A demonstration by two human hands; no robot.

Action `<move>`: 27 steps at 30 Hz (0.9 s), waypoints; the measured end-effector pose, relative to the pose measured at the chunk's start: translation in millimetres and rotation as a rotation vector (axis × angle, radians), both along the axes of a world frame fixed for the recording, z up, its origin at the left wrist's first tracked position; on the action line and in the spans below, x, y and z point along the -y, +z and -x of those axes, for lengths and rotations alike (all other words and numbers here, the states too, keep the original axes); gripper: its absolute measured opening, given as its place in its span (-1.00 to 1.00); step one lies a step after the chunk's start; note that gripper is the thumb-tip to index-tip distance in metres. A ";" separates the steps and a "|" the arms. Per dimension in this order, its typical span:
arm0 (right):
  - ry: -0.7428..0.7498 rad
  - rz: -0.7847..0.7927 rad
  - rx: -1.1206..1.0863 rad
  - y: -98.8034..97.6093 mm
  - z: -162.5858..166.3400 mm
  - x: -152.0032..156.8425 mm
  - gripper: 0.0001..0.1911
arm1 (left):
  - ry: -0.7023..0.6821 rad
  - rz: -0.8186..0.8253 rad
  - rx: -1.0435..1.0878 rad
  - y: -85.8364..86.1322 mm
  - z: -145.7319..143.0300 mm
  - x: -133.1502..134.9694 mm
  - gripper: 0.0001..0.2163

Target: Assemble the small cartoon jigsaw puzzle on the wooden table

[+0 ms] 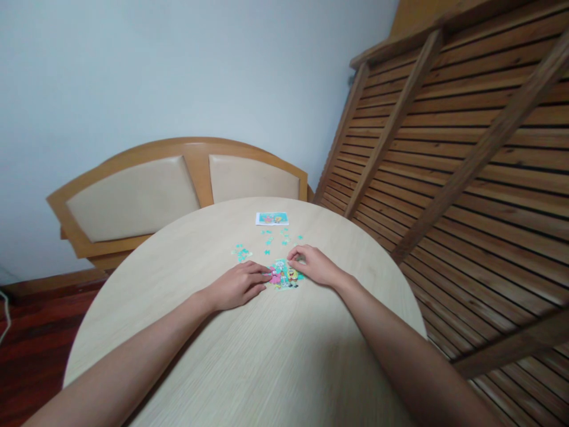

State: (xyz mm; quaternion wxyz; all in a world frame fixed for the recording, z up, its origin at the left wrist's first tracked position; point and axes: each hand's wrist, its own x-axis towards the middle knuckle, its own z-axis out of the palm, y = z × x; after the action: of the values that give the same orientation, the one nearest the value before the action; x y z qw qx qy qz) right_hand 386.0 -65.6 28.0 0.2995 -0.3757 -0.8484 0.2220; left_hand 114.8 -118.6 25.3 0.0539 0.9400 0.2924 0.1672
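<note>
A partly joined jigsaw puzzle [283, 281] with a pink and a yellow cartoon figure on a turquoise ground lies flat on the table. My left hand [237, 286] rests beside it, fingers stretched out and their tips touching its left edge. Over the puzzle's upper right edge is my right hand [315, 265], thumb and forefinger pinched together. Whatever is between those fingertips, if anything, is too small to make out. Loose turquoise puzzle pieces [242, 255] lie in a cluster beyond my left hand, and several more pieces [285, 241] are scattered behind the puzzle.
At the far side of the round wooden table [200, 367] lies a printed picture [272, 219] with similar figures. A padded wooden headboard [195, 172] stands behind the table against the wall. Wooden slats [444, 166] lean close along the right side.
</note>
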 end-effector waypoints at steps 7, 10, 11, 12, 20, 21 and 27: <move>0.203 0.158 -0.045 5.7 27.4 21.9 -0.87 | -0.004 0.025 0.005 1.3 -0.9 0.0 -0.70; 0.230 0.169 -0.037 2.2 32.4 23.9 -0.87 | -0.011 0.027 0.010 1.9 -1.1 0.3 -0.71; 0.235 0.169 -0.034 0.4 33.4 23.6 -0.88 | -0.010 0.026 0.007 2.0 -1.1 0.3 -0.71; 0.239 0.169 -0.030 -1.4 34.2 23.2 -0.88 | -0.006 0.028 -0.001 2.0 -1.1 0.3 -0.72; 0.228 0.095 0.024 -5.5 37.6 25.6 -0.90 | -0.014 0.040 0.008 2.6 -1.2 0.1 -0.74; 0.220 0.070 0.032 -5.7 37.5 25.8 -0.89 | -0.014 0.044 0.010 2.5 -1.1 0.2 -0.74; 0.194 -0.028 0.083 -5.1 32.5 19.7 -0.91 | -0.012 0.045 0.049 1.0 -0.9 0.4 -0.72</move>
State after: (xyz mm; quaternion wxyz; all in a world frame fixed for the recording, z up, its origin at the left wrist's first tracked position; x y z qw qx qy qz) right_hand 353.5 -85.4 22.9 0.2467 -0.2966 -0.8955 0.2222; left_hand 115.7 -119.0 26.3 0.0830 0.9359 0.2891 0.1835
